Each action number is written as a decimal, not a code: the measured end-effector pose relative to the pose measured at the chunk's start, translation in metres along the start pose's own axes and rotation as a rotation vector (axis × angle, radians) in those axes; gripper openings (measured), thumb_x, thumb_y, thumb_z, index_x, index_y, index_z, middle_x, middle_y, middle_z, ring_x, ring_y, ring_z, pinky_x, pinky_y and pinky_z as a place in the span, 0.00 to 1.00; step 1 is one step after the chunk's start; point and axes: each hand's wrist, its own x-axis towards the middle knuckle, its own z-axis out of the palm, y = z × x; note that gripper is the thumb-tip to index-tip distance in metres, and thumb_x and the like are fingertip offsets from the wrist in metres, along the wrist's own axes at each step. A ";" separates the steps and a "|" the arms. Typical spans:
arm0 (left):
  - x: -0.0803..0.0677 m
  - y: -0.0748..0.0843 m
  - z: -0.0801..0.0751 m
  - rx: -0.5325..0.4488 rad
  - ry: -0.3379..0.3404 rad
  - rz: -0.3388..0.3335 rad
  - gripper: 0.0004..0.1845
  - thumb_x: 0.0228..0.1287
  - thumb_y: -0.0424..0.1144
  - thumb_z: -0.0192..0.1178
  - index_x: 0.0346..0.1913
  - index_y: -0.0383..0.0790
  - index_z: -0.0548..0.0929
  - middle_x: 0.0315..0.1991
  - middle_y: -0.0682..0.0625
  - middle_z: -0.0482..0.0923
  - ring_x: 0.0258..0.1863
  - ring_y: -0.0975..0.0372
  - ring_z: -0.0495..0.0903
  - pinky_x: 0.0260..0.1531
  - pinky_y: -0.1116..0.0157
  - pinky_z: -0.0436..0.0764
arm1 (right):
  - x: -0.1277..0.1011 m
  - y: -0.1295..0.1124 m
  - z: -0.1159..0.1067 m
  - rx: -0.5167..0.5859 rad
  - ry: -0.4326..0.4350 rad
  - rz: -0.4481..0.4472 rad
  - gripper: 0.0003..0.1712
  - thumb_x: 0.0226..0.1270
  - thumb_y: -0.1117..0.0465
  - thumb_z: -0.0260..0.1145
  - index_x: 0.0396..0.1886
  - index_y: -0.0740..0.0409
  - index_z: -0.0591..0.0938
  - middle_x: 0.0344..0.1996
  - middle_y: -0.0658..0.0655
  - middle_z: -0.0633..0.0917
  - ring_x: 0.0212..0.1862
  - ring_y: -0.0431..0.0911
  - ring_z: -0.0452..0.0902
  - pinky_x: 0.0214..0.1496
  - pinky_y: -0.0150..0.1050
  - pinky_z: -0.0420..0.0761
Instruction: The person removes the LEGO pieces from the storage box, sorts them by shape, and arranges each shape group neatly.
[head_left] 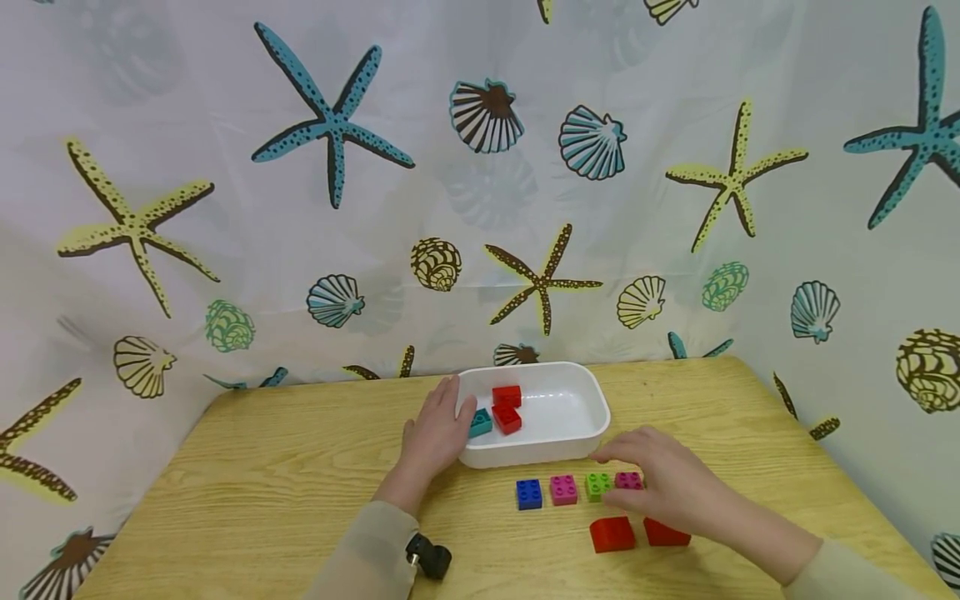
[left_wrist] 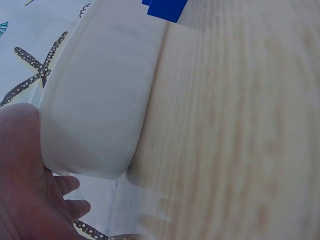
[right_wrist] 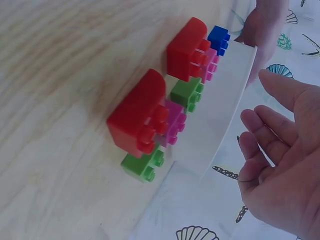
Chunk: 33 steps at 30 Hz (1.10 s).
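Observation:
My left hand (head_left: 437, 429) holds the left end of a white plastic tub (head_left: 525, 454), thumb over the rim and fingers along the outside. Two red toy bricks (head_left: 507, 418) and a teal brick (head_left: 480, 422) lie in the tub's left part. My right hand (head_left: 660, 475) hovers with nothing in it, fingers loosely bent, over the right end of a brick row. That row has a blue brick (head_left: 528, 494), a pink brick (head_left: 564, 490), a green brick (head_left: 597, 487), a magenta brick (head_left: 628, 481) and another green brick (right_wrist: 142, 164), hidden in the head view.
Nearer than the row, two red curved-top bricks (head_left: 612, 534) stand on the wooden table (head_left: 285, 483). A curtain (head_left: 420, 192) printed with starfish and shells hangs behind and beside the table. A small black device (head_left: 429, 556) sits at my left wrist.

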 end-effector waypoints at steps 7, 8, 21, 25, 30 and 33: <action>0.001 -0.001 0.000 -0.009 -0.002 -0.003 0.38 0.90 0.56 0.46 0.91 0.43 0.52 0.90 0.41 0.50 0.88 0.42 0.49 0.79 0.25 0.48 | 0.015 -0.003 -0.002 0.012 0.075 -0.004 0.26 0.70 0.53 0.83 0.65 0.50 0.90 0.62 0.53 0.89 0.63 0.55 0.81 0.65 0.61 0.85; 0.001 -0.001 0.001 -0.008 -0.001 -0.003 0.39 0.90 0.56 0.45 0.91 0.43 0.52 0.90 0.41 0.50 0.88 0.42 0.49 0.79 0.25 0.48 | 0.017 -0.003 -0.002 0.010 0.083 -0.009 0.26 0.70 0.54 0.82 0.66 0.51 0.90 0.62 0.54 0.89 0.64 0.56 0.81 0.65 0.62 0.85; 0.001 -0.002 0.000 -0.008 0.002 0.015 0.38 0.91 0.57 0.43 0.91 0.40 0.53 0.89 0.39 0.52 0.88 0.41 0.50 0.78 0.25 0.49 | 0.064 -0.005 0.011 0.018 0.169 -0.002 0.25 0.73 0.55 0.80 0.67 0.53 0.88 0.60 0.54 0.89 0.65 0.58 0.82 0.68 0.62 0.82; 0.001 -0.002 0.000 -0.011 0.002 0.013 0.38 0.90 0.57 0.44 0.91 0.41 0.53 0.90 0.40 0.51 0.88 0.41 0.50 0.78 0.25 0.49 | 0.081 -0.009 0.017 0.026 0.163 0.008 0.24 0.74 0.55 0.79 0.67 0.54 0.89 0.58 0.54 0.90 0.62 0.55 0.83 0.66 0.58 0.83; 0.000 -0.002 -0.001 -0.014 -0.005 0.014 0.38 0.91 0.57 0.43 0.91 0.41 0.53 0.90 0.40 0.51 0.88 0.42 0.50 0.78 0.25 0.49 | 0.099 -0.014 0.025 0.039 0.140 0.060 0.26 0.74 0.54 0.79 0.68 0.55 0.88 0.57 0.55 0.90 0.62 0.56 0.83 0.65 0.55 0.85; 0.000 -0.001 -0.002 -0.019 -0.006 0.018 0.38 0.91 0.57 0.43 0.91 0.41 0.53 0.90 0.40 0.51 0.88 0.42 0.50 0.78 0.24 0.49 | 0.108 -0.015 0.030 0.036 0.128 0.102 0.26 0.74 0.52 0.79 0.68 0.54 0.88 0.57 0.54 0.89 0.62 0.55 0.83 0.64 0.54 0.85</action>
